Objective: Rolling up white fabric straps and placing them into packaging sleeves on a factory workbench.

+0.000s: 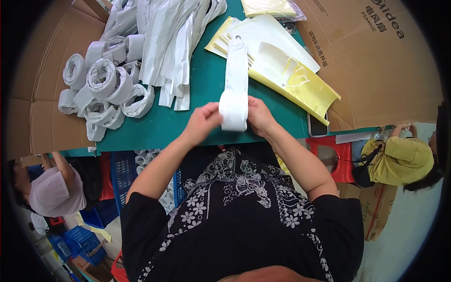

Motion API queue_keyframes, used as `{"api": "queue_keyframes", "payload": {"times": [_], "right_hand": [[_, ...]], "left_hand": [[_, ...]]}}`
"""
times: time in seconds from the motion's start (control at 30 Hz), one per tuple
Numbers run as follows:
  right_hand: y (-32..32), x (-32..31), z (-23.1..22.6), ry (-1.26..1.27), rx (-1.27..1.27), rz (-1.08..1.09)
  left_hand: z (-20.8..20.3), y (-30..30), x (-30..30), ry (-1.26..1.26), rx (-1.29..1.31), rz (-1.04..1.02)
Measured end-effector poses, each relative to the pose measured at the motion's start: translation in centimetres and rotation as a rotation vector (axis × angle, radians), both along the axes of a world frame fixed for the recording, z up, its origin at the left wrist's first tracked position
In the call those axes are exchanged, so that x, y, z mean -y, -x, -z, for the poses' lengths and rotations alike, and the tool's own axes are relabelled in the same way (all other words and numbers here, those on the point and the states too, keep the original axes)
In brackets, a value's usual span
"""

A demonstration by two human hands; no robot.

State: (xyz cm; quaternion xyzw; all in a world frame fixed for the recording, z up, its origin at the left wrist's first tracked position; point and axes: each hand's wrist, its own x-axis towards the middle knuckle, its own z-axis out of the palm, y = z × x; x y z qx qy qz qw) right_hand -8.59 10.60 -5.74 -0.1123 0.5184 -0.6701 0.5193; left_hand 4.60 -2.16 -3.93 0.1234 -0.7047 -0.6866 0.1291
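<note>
One white strip [236,70], part rolled, above the green table [206,80]

The strip lies before the torso, over the table's near side; its near end is bent into a broad coil, its tail runs away from the body, and a small metal fitting [238,37] marks the far tip. Probable faults: unequal pressure from the two sides could let the layers creep sideways and leave a skewed coil; a slackened grip could let the turns spring loose; a sideways pull could catch the tail on the yellow and white sheets [291,37], which it overlaps in this view. Pose: the forearms converge from the lower edge, elbows spread wide; the right hand [261,117] is closed on the coil's right side, its fingers partly hidden there; the left hand [203,123] stands at the opposite side, fingers curled and nearly closed, though motion blur leaves it uncertain whether they pinch the strip or merely brush it. To the left: finished-looking white rolls [101,79], heaped beside flat strips [171,42].
</note>
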Motion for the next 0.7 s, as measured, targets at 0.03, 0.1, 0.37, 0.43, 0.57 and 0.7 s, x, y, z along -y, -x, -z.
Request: {"api": "queue_keyframes", "payload": {"times": [0.03, 0.1, 0.37, 0.43, 0.57, 0.7], "right_hand": [[0.3, 0.2, -0.4, 0.001, -0.001, 0.006], [0.5, 0.5, -1.5, -0.043, 0.205, -0.044], [2.0, 1.9, 0.3, 0.294, 0.2, -0.201], [1.6, 2.1, -0.7, 0.259, 0.058, -0.199], [1.3, 2.2, 1.2, 0.348, -0.253, -0.193], [1.8, 1.7, -0.5, 0.388, -0.559, -0.203]], "left_hand": [[-0.5, -0.4, -0.3, 0.458, -0.185, -0.008], [-0.8, -0.2, -0.5, 0.729, -0.276, -0.025], [0.2, -1.0, -0.8, 0.518, -0.184, -0.024], [-0.1, -1.0, -1.3, 0.174, -0.059, -0.076], [-0.8, -0.2, -1.0, -0.39, 0.155, -0.156], [0.2, 0.4, 0.0, -0.474, 0.071, -0.028]]}}
